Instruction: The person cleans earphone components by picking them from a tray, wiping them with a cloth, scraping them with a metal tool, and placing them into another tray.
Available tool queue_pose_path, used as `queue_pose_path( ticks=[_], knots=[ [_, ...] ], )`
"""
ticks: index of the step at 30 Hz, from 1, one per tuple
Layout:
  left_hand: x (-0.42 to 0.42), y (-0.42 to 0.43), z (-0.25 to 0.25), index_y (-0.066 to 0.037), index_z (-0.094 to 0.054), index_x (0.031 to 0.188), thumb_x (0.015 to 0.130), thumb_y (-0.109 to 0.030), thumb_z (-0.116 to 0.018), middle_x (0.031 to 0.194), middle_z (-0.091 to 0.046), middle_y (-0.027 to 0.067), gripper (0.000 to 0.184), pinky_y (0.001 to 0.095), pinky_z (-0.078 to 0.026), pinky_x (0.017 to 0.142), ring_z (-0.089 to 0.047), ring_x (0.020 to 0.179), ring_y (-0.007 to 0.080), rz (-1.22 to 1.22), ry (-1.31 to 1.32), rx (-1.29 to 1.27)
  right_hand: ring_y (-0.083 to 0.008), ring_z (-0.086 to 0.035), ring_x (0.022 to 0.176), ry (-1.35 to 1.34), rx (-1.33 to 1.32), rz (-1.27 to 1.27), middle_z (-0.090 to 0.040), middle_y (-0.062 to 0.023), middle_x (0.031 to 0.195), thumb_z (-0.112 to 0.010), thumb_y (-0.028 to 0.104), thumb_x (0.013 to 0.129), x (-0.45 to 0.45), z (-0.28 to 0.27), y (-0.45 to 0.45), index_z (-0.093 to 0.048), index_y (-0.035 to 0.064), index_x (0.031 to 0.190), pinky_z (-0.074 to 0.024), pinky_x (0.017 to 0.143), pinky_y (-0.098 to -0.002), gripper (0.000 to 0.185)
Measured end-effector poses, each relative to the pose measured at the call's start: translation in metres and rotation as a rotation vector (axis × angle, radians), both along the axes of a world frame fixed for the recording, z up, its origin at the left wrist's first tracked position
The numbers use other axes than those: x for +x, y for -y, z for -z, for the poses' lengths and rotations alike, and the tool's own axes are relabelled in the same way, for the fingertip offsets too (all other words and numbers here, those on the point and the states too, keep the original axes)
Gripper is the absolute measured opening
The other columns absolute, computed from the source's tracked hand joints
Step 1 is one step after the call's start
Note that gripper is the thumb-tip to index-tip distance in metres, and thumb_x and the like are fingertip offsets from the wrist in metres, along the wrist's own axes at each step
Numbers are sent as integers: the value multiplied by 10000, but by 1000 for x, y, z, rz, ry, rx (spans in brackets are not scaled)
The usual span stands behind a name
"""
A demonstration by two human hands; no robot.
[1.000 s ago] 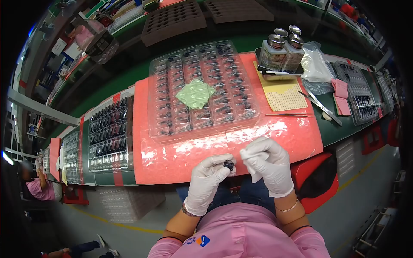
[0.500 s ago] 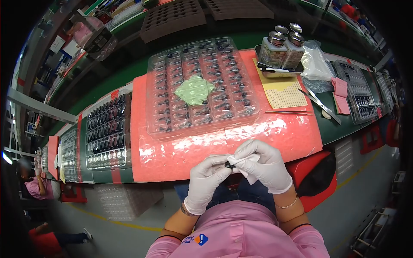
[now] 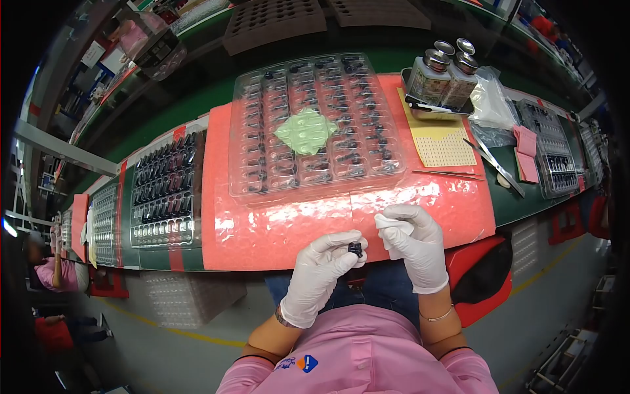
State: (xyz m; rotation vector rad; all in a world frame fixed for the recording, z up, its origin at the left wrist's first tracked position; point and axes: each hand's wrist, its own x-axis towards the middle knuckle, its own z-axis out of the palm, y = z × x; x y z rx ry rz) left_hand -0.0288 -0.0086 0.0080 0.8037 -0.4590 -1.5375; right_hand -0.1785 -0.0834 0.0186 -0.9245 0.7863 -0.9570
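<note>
Between the gloved fingertips of my left hand (image 3: 321, 272) is a small black part (image 3: 355, 249), too small to name more closely. My right hand (image 3: 417, 249), also gloved in white, pinches a folded white cloth (image 3: 388, 224). A gap separates the two hands, and the cloth is apart from the black part. Both hands are over the front edge of a pink foam mat (image 3: 275, 230). Beyond them lies a clear plastic tray (image 3: 315, 180) with rows of dark parts in its pockets. A pale green piece of material (image 3: 306, 131) rests on top of that tray.
Two metal-capped bottles (image 3: 430, 77) stand in a dark holder at the right, near a yellow sheet (image 3: 443, 146), tweezers (image 3: 449, 175) and scissors (image 3: 499, 169). Another tray of dark parts (image 3: 167, 190) is at left. A red stool (image 3: 482, 289) stands below the right edge.
My hands have separated. The cloth in my right hand has moved off the black part, up and to the right, while my left hand still holds the part, now more visible.
</note>
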Motion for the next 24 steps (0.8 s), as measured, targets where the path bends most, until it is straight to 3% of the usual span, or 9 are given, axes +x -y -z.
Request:
queue_pose_path(
  ticks=[5, 10, 14, 17, 20, 22, 24],
  knots=[
    [0, -1, 1, 18, -509, 1109, 785, 2, -585, 1016, -570, 126, 333, 281, -463, 810, -571, 868, 167, -6, 20, 7, -83, -531, 603, -14, 31, 9, -585, -68, 786, -631, 49, 760, -1, -2, -1, -550, 19, 953, -392, 460, -168, 211],
    [-2, -1, -3, 18, -517, 1054, 754, -14, -616, 943, -584, 132, 318, 259, -476, 713, -582, 781, 168, -11, 54, 51, -81, -517, 578, -46, -61, 72, -570, -57, 785, -614, 36, 770, -3, 0, -3, -557, 23, 916, -385, 443, -170, 157],
    [-3, -4, -5, 23, -527, 992, 736, 16, -610, 865, -589, 113, 270, 241, -465, 638, -569, 710, 148, 39, 40, 57, -66, -485, 540, -8, -360, 7, -548, -45, 782, -586, 36, 796, 2, -5, -4, -557, 26, 861, -377, 448, -164, 72],
    [-4, -7, -7, 23, -532, 946, 728, 25, -602, 817, -587, 102, 229, 233, -456, 594, -559, 670, 138, 47, 111, 32, -51, -462, 552, -116, -530, -296, -531, -32, 785, -563, 53, 822, 7, 5, -1, -540, 23, 864, -375, 479, -159, 57],
    [-4, -8, -8, 23, -533, 916, 734, 6, -597, 795, -580, 104, 193, 230, -456, 578, -557, 652, 133, 102, 252, 52, -47, -468, 588, -186, -340, -277, -537, -32, 790, -554, 66, 833, 5, -2, -7, -527, 18, 884, -379, 508, -162, 75],
    [-2, -7, -6, 22, -534, 915, 738, -2, -596, 795, -580, 105, 189, 228, -455, 579, -555, 649, 131, 107, 207, 75, -46, -470, 606, -217, -241, -262, -540, -31, 792, -549, 73, 839, 7, -2, -10, -520, 16, 893, -381, 522, -163, 84],
    [0, -4, -4, 20, -537, 913, 746, -17, -593, 794, -581, 109, 181, 225, -452, 581, -552, 644, 127, 114, 115, 111, -52, -484, 636, -213, -258, -85, -548, -33, 791, -552, 80, 839, 13, 4, -9, -510, 14, 914, -389, 540, -169, 108]
  ],
)
